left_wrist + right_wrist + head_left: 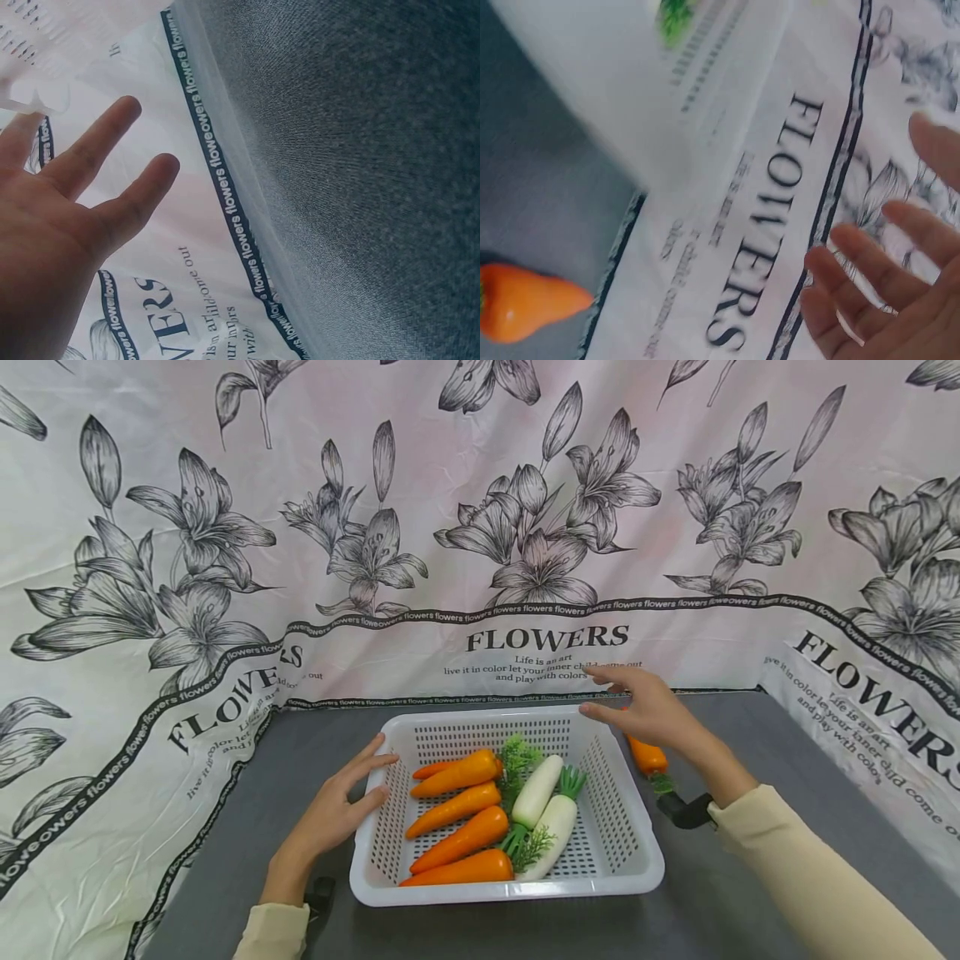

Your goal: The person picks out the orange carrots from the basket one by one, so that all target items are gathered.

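Observation:
A white perforated plastic basket (510,893) sits on the grey table, holding several orange carrots (457,806) on its left side and two white radishes (553,827) with green tops to their right. My left hand (337,810) is at the basket's left rim, fingers extended over it; in the left wrist view those fingers (94,146) are spread near the basket's edge. Over the back right corner hovers my right hand (652,706), fingers apart and nothing in them. Another carrot (648,756) lies on the table right of the basket, partly covered by that hand.
A floral cloth (540,660) printed with "FLOWERS" hangs behind the grey table (720,877) and along both sides. Black straps with small devices are on both wrists, including the right wrist device (684,812).

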Motion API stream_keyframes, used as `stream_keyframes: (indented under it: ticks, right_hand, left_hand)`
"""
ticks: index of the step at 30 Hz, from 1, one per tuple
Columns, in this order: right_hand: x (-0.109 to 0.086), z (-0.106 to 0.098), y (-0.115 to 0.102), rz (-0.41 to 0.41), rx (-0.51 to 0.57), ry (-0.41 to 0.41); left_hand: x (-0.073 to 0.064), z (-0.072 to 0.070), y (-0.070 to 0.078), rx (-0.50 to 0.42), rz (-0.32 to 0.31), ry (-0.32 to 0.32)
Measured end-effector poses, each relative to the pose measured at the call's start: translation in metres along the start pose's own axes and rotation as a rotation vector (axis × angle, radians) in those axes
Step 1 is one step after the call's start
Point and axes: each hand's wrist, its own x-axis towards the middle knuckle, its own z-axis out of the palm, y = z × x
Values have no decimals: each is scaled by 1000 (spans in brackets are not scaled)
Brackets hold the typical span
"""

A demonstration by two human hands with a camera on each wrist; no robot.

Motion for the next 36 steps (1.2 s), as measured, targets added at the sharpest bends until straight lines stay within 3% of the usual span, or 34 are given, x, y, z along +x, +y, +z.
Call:
stream_keyframes:
  ticks: [6, 10, 22, 29, 36]
  right_hand:
    - [14, 17, -20, -193, 43, -75]
    - [22, 28, -32, -275, 63, -129]
    - [34, 65, -58, -401, 42, -226]
    - [41, 86, -64, -410, -29, -325]
    - [48, 102, -68, -446, -48, -346]
  left_hand:
    - [0, 1, 0, 11, -12, -2]
    - [0, 1, -1, 11, -11, 0]
    - [0, 0, -2, 5, 8, 3]
    - [0, 0, -2, 10, -1, 1]
    - [0, 0, -2, 12, 8, 4]
